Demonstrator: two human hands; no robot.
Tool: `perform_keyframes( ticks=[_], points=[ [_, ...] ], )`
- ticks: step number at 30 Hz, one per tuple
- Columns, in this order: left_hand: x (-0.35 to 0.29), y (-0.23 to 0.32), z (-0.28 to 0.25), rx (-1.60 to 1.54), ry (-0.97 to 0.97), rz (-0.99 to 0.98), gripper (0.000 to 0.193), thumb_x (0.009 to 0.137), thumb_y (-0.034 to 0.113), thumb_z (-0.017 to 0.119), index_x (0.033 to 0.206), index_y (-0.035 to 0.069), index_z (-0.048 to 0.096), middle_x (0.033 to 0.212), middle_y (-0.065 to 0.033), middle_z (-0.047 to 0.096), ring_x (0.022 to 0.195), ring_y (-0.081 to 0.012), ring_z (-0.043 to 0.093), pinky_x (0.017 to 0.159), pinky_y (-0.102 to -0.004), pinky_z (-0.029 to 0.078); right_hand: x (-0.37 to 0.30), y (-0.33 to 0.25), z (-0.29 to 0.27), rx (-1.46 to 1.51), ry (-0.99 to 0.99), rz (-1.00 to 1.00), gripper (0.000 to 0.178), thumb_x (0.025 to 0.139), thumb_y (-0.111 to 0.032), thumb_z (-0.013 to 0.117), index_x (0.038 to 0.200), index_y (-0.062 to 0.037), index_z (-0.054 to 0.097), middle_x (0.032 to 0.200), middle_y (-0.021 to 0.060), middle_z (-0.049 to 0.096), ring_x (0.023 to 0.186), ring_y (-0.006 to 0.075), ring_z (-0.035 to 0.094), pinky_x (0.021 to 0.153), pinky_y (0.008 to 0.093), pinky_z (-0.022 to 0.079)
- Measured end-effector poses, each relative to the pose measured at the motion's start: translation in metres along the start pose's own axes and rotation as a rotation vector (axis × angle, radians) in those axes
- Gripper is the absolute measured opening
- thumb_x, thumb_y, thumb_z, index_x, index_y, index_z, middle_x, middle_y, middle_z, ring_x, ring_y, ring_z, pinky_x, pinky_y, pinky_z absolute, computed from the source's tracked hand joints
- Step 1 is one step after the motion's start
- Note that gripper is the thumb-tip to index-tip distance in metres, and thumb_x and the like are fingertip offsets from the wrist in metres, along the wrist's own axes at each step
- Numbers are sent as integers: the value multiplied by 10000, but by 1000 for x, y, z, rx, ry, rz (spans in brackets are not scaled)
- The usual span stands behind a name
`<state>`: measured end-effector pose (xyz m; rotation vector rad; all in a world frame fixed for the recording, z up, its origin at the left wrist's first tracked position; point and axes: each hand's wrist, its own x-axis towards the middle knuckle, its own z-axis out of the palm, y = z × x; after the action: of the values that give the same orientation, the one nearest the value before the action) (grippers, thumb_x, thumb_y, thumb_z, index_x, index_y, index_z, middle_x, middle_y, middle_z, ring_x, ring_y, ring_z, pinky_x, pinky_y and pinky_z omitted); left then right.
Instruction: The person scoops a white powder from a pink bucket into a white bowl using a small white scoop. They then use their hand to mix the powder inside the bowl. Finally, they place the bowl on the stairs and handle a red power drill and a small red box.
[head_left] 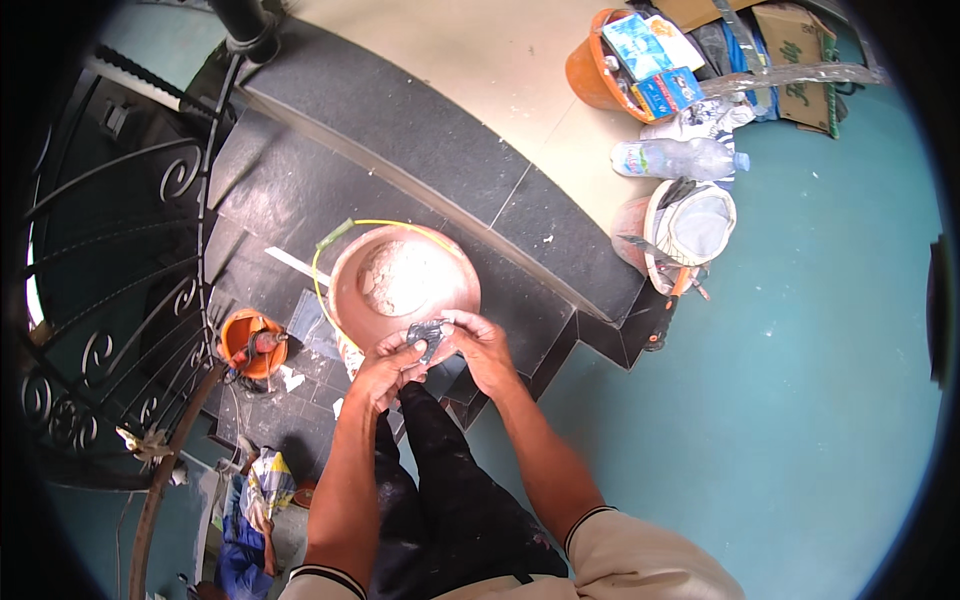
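Observation:
Both my hands meet in front of me over the near rim of a reddish round basin (452, 285) that holds pale powder or mortar (400, 278). My left hand (385, 362) and my right hand (480, 345) pinch a small dark grey object (425, 335) between their fingers. I cannot tell what the object is. The basin stands on dark stone steps (300, 195), with a thin yellow wire (330, 250) curving round its far side.
A black wrought-iron railing (120, 270) curves along the left. A small orange bucket (250, 342) sits lower left. At upper right stand an orange bucket with boxes (600, 70), a plastic bottle (675, 157), a white bucket (690, 225) and cardboard (795, 60). Teal floor (800, 400) lies to the right.

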<state>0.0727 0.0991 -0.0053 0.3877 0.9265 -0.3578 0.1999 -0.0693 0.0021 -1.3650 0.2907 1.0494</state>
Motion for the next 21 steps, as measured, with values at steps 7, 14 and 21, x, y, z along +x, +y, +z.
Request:
perform_keyframes(
  ticks=[7,14,21],
  points=[
    [10,-8,-8,-5,65,214,236,994,76,818,1208,69,717,1121,-13,773,1010,-119,728,931,-277,607,17,-19,21,-300,41,-136,333,1057,-98,761,1367,20,736,1274,129,785,1150,169,732,1019,313,593],
    [21,-12,-3,203,340,310,309,992,23,797,1224,28,592,1135,-84,724,966,-187,737,812,-354,657,73,-139,23,-756,405,-691,344,1000,-67,755,1344,-49,742,1099,82,786,991,171,737,905,334,586],
    [19,-25,0,44,306,225,669,1022,28,759,1611,149,466,1428,-157,652,1156,-283,733,794,-383,710,292,-398,-75,-1558,968,-661,663,1105,-571,514,1450,-21,646,1361,316,707,1310,480,663,1065,572,505]
  ],
)
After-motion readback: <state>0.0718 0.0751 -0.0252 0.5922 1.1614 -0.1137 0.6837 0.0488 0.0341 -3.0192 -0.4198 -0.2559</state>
